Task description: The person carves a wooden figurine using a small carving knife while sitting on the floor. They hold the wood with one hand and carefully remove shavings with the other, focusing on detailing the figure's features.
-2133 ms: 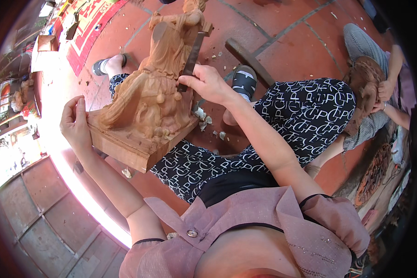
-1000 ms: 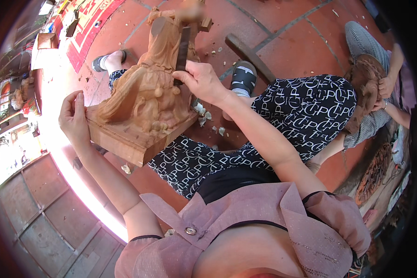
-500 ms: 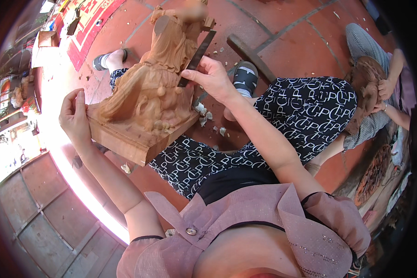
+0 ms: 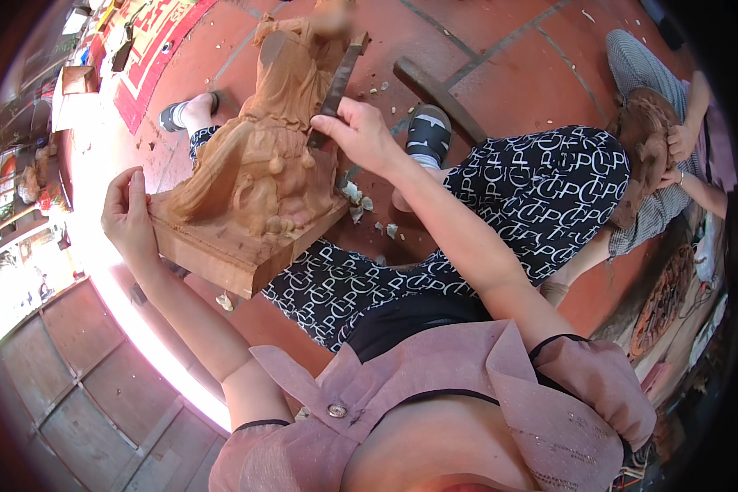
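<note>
A brown wood carving (image 4: pixel 254 168) of a draped figure on a thick squared base (image 4: pixel 205 256) is tilted in front of me. My left hand (image 4: pixel 131 215) is at the base's left corner, fingers curled and thumb up against its edge. My right hand (image 4: pixel 359 135) pinches a dark, flat, narrow strip (image 4: pixel 336 86) between thumb and fingers. The strip lies along the right side of the figure, its lower end by the carved folds; whether it is a file or a blade I cannot make out. The carving's top is blurred.
A dark wooden bar (image 4: pixel 439 98) lies on the red tiled floor (image 4: pixel 517 90), among pale wood chips (image 4: pixel 354 197). My sandalled foot (image 4: pixel 429 135) is beside it. At the right, another person's hands (image 4: pixel 679 148) hold a brown carved piece (image 4: pixel 644 135). A red mat (image 4: pixel 156 57) lies at upper left.
The strip in my right hand has shifted slightly up and left along the figure and turned a little more upright. My left hand stays by the base corner. The whole view has shifted slightly.
</note>
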`<act>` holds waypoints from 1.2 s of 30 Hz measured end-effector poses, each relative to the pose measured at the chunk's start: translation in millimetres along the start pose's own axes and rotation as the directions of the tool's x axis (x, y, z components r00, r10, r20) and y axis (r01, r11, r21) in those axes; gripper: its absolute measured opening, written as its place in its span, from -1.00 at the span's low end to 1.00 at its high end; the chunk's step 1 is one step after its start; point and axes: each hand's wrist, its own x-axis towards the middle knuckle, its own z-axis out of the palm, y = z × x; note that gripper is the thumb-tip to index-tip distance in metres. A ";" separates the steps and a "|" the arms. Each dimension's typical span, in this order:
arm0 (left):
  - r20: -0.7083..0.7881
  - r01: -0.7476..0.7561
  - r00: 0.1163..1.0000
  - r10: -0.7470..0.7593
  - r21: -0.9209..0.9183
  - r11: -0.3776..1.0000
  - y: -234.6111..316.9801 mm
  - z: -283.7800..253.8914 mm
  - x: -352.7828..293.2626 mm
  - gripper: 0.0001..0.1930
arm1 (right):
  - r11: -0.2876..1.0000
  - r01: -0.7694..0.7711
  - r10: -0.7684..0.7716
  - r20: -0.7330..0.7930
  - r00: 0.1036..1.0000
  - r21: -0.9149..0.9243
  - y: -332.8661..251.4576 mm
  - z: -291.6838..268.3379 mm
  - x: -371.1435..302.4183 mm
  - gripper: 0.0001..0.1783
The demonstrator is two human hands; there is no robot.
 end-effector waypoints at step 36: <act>0.013 0.003 1.000 -0.002 -0.030 1.000 -3.5 0.0 1.3 -0.86 | 0.967 0.195 -0.216 -0.121 0.969 -0.166 -6.4 8.1 -7.7 -0.62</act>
